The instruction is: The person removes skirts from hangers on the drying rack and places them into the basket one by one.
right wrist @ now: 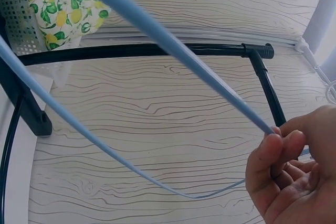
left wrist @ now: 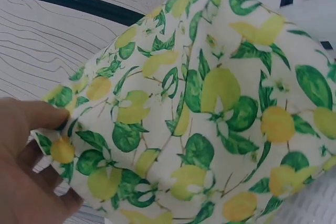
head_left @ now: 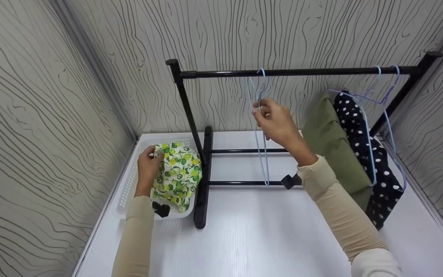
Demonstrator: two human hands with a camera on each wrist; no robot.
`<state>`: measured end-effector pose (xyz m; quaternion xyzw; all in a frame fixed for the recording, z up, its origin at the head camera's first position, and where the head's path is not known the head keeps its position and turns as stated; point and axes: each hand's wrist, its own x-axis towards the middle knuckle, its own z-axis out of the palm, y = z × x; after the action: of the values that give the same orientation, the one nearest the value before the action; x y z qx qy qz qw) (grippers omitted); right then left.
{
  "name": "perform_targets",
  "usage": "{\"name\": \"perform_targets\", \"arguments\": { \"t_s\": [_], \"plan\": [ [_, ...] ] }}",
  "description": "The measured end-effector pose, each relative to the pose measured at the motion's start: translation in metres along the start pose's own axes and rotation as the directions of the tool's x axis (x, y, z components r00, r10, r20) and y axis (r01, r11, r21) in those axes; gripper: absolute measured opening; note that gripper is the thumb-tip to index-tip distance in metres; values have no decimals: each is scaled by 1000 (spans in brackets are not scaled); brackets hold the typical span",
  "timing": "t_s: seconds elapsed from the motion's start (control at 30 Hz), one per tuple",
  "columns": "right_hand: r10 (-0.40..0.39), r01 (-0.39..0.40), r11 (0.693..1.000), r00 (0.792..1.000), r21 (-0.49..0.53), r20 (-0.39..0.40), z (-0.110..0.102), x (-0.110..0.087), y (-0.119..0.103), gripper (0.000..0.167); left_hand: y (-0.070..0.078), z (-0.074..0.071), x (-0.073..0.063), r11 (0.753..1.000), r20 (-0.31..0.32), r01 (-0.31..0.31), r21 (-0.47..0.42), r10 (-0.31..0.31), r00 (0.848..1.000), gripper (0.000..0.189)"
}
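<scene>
My left hand (head_left: 148, 167) pinches the edge of a white cloth (head_left: 179, 173) printed with yellow lemons and green leaves. In the left wrist view the cloth (left wrist: 210, 114) spreads wide from the thumb and fingers, its kind of garment not clear. Part of it lies in a white perforated basket (head_left: 127, 184). With thumb and fingertips, my right hand (head_left: 277, 121) holds the side of a light blue hanger (head_left: 265, 165), whose hook sits over the rack's top bar. The right wrist view shows the hanger's wire (right wrist: 178, 51) running into that pinch.
A black clothes rack (head_left: 221, 73) stands on the white table (head_left: 237, 238). At its right end hang an olive green cloth (head_left: 327, 142), a black polka-dot cloth (head_left: 385, 184) and blue and purple hangers (head_left: 390, 127). Wood-patterned walls (head_left: 129, 46) enclose the back and sides.
</scene>
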<state>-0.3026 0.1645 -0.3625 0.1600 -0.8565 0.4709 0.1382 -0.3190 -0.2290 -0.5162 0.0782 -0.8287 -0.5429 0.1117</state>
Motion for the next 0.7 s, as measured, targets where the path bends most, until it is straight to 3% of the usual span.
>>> {"name": "perform_targets", "arguments": {
  "t_s": [0.17, 0.3, 0.5, 0.6, 0.7],
  "plan": [
    [-9, 8, 1000, 1000, 17, 15, 2, 0, -1, 28, -9, -3, -1, 988, 5, 100, 117, -101, 995, 54],
    [-8, 7, 1000, 1000, 25, 24, 3, 1, -2, 28, -21, -7, -1, 966, 28, 191, 172, -199, 980, 60],
    [-6, 5, 1000, 999, 11, 32, 4, 2, -2, 32, -34, -9, -5, 934, 82, 304, 187, -323, 943, 83],
    [2, -2, 1000, 999, 6, 36, 4, 2, -2, 32, -34, -5, -8, 912, 76, 369, 176, -387, 919, 98],
    [5, -6, 1000, 999, 11, 45, 5, 4, -1, 32, -32, 0, -12, 911, 28, 376, 172, -386, 922, 103]
  ]
}}
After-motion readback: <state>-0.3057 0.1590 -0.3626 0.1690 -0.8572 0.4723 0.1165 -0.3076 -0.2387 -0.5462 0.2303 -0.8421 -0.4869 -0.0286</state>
